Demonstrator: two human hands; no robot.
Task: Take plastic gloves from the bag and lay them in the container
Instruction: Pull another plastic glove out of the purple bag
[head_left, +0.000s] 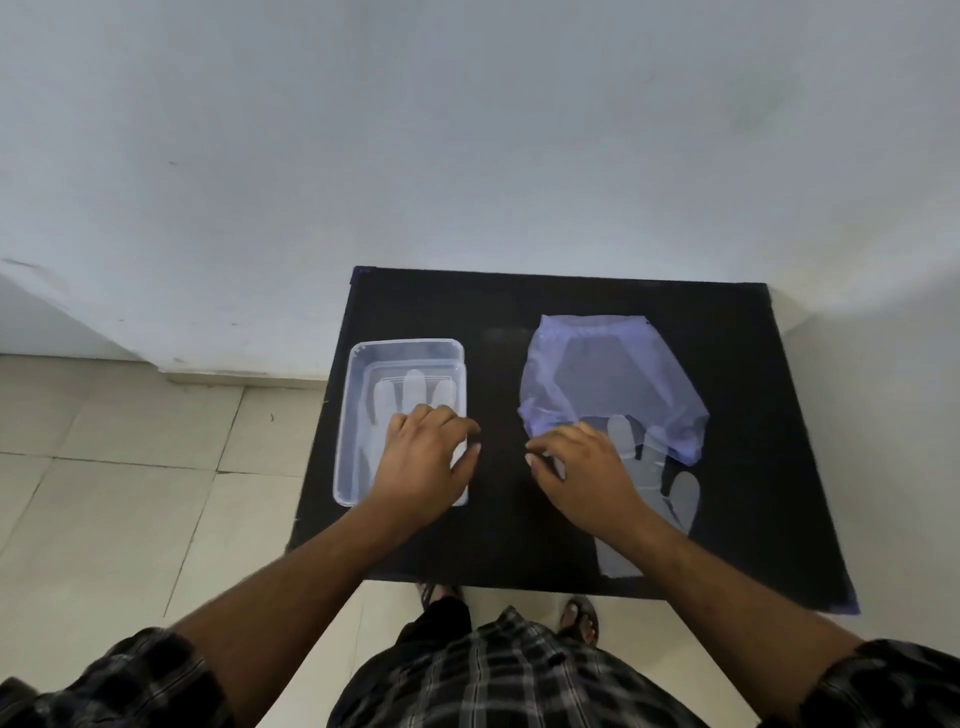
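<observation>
- Left hand (423, 462) flat, fingers together, pressing glove (415, 387) inside container (353, 415).
- Right hand (582, 467) with curled fingers pinching second glove (680, 499) at bag (613, 374) mouth.

Black surface (571, 296) pushed against the wall (467, 130) at its far edge; no passage behind.

Container (353, 415) on the left part, open-topped, walls low. Left hand (423, 462) lies over its near half; far half open from above, a glove (415, 387) flat on the floor of it.

Bag (613, 379) on the right part, spread flat, mouth toward the person. Right hand (582, 467) at the mouth, over a second glove (675, 499) that trails out toward the near edge.

Bare strip between container and bag, clear from the far edge down to the two hands. Bare band along the far edge. Right margin beyond the bag bare.
</observation>
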